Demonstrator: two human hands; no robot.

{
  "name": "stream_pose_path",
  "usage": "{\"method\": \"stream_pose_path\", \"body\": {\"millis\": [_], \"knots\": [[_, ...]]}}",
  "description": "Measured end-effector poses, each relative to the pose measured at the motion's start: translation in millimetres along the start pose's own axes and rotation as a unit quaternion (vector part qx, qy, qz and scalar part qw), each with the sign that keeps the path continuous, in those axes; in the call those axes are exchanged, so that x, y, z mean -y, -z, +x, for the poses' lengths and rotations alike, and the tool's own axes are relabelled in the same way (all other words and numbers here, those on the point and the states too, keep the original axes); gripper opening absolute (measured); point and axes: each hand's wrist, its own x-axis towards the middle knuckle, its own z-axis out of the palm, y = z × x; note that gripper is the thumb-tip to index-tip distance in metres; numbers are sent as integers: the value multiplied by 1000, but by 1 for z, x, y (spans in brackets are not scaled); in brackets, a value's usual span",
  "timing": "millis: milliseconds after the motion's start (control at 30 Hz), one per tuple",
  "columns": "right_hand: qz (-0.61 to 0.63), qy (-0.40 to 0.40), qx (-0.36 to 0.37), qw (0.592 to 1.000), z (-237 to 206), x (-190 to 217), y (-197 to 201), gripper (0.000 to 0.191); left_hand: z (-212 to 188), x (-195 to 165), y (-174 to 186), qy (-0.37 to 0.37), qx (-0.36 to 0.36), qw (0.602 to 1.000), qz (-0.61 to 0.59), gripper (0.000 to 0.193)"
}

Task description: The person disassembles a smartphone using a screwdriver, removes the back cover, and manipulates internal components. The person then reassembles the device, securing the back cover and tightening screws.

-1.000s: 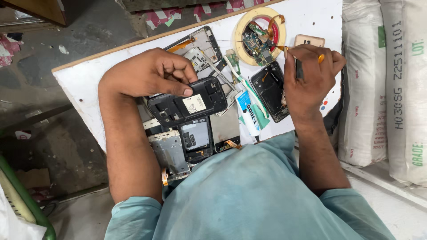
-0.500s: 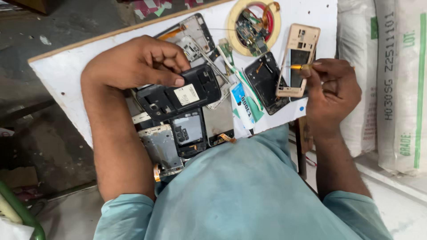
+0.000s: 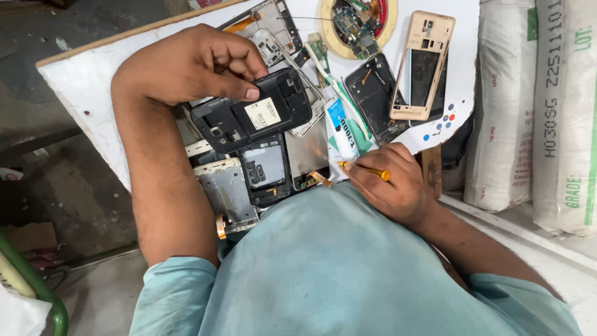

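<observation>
We see a person in a light teal shirt [image 3: 336, 267] with short sleeves that end above the elbows. The cloth is plain and slightly wrinkled. Both forearms are bare, and the left hand [image 3: 193, 65] and right hand [image 3: 388, 183] have no gloves, rings or watch.

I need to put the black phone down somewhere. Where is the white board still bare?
Bare board lies left of the left hand, out to its wooden edge. A smaller patch sits between the gold frame and the sacks. The middle, under the black phone, is packed with parts.

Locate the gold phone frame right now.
In the head view, the gold phone frame lies at the upper right of the white board, partly over a black phone back, apart from both hands.
</observation>
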Motion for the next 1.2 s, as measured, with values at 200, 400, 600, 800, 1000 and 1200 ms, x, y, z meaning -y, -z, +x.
{"method": "stream_pose_path", "body": {"millis": [200,400,600,800,1000,1200], "knots": [[-55,9,11,998,4,0,0,23,-1,2,1,-17,-13,1000,11,25],[-58,21,9,998,7,-2,-3,24,-1,3,3,-9,-6,1000,-11,24],[-58,9,4,998,7,-4,-4,26,-2,3,1,-2,-13,1000,-15,25],[-49,16,-15,999,4,-6,-4,28,-1,5,0,5,-18,1000,-14,26],[-58,10,-29,998,4,-3,-2,28,-1,4,2,-9,-9,1000,-18,26],[-15,-69,-65,995,4,2,2,26,-2,5,1,-17,-11,999,-29,24]]}}
